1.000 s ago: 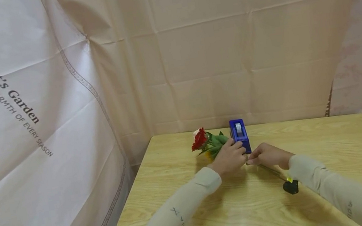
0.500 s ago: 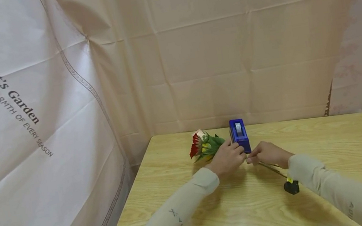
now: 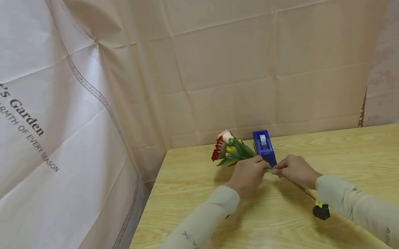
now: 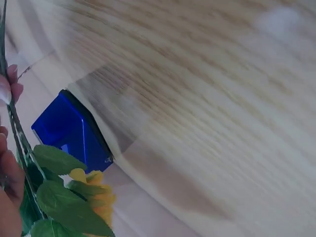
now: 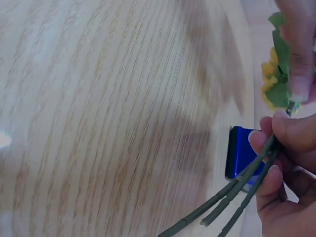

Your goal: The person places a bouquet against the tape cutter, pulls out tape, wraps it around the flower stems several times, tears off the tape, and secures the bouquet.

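Note:
My left hand (image 3: 250,173) grips a small bunch of flowers by its stems, just below the leaves. The blooms point left and away: a red flower (image 3: 219,149), a pale rose (image 3: 226,137) and a yellow flower (image 4: 101,197), with green leaves (image 3: 243,150) around them. Right beside it, my right hand (image 3: 296,170) pinches the same stems (image 5: 232,195) between thumb and fingers. Three stem ends fan out below that hand in the right wrist view. The fingertips of both hands almost meet, close in front of a blue tape dispenser (image 3: 264,149) on the table.
The wood-grain table (image 3: 375,158) runs to a beige cloth backdrop (image 3: 223,73) at its far edge. A printed white cloth (image 3: 35,166) hangs on the left. Beside my right cuff shows a black rounded thing (image 3: 321,212) with a yellow mark.
The bunch has turned in my hands, so the pale rose now shows above the red flower. The blooms and both hands have risen slightly in the head view. The tape dispenser stays put.

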Tool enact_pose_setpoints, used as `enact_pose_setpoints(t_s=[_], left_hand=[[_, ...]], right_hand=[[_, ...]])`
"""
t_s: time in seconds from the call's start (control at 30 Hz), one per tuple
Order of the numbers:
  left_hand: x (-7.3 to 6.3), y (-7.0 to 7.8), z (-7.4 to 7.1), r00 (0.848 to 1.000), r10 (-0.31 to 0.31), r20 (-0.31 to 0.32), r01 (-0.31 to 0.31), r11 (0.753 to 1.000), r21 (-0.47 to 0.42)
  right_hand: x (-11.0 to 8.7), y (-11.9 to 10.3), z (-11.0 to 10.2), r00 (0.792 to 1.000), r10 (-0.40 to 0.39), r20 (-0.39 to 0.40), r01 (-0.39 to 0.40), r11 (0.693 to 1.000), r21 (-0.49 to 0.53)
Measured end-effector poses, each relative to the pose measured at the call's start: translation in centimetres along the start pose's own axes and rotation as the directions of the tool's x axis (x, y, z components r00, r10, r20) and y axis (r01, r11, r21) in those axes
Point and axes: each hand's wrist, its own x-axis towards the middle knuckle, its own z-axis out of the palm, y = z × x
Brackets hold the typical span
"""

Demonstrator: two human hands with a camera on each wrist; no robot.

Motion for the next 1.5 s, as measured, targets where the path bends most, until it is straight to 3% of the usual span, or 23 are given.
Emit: enact_pose_setpoints(t_s=[0.13,0.37,0.63,0.87,1.07,1.37,1.5], left_hand=[[0.3,-0.1,0.6,0.994,-0.108,0.006,0.108,0.988,-0.113],[0.3,-0.3,1.7,0.975,-0.213,0.066,0.22,0.97,-0.106],[0.4,-0.8,2.8,0.936,-0.338,0.098,0.348,0.929,-0.127],[0.6,-1.2,3.2,0.916,-0.387,0.109,0.398,0.909,-0.12],[0.7,-1.2,3.5,0.882,-0.438,0.173,0.462,0.875,-0.142],[1.6,-1.8,3.4,0.834,-0.51,0.209,0.544,0.822,-0.167],[2.1,-1.7,3.7,0.828,-0.521,0.206,0.552,0.821,-0.143]], right_hand=[[0.0,0.5,-0.4,0.999,0.016,-0.029,-0.017,1.0,-0.021],[-0.2,0.9,-0.6,0.993,0.043,-0.106,-0.046,0.999,-0.026],[-0.5,1.1,-1.1,0.982,0.086,-0.168,-0.088,0.996,-0.008],[-0.8,1.7,-1.7,0.968,0.081,-0.238,-0.088,0.996,-0.019],[-1.2,2.3,-2.4,0.969,0.091,-0.232,-0.099,0.995,-0.026],[-2.0,2.7,-3.8,0.957,0.081,-0.279,-0.093,0.995,-0.031],[-2.5,3.5,-4.0,0.955,0.096,-0.28,-0.106,0.994,-0.023]])
